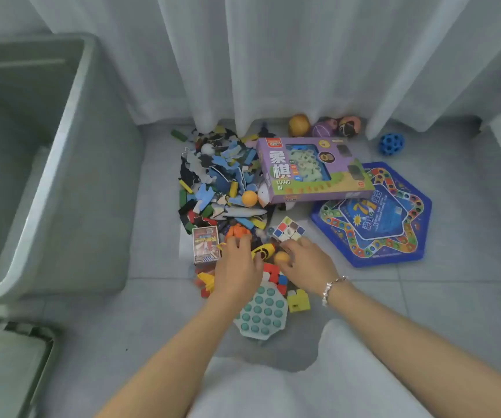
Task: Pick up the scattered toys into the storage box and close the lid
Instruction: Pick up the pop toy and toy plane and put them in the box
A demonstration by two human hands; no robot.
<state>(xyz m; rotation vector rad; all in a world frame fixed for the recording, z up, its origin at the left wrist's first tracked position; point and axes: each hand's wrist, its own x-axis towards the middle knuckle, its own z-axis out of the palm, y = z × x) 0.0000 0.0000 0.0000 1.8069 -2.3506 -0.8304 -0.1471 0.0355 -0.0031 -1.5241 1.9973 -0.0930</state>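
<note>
Toys heaped on grey floor tiles (158, 260) against white curtain (273, 70). Storage box (71, 122) at far left, uncovered, rim well apart from heap, bare tile between. Lid (7, 366) flat on floor at lower left corner. Left hand (237, 267) palm down over orange figure (237, 231), fingers bent onto it; whether gripping, cannot tell. Right hand (306, 263) curled round small orange ball (281, 257), fingertips near puzzle cube (288, 230). Second orange ball (249, 198) among puzzle pieces (213, 176). One purple chess box (312, 170) overlapping one blue hexagonal game board (379, 218). Three soft balls (299, 125) plus one blue holed ball (391, 144) along curtain hem. One teal bubble pad (262, 315) nearest, one card box (206, 244) left of hands. Open tile to right of board.
</note>
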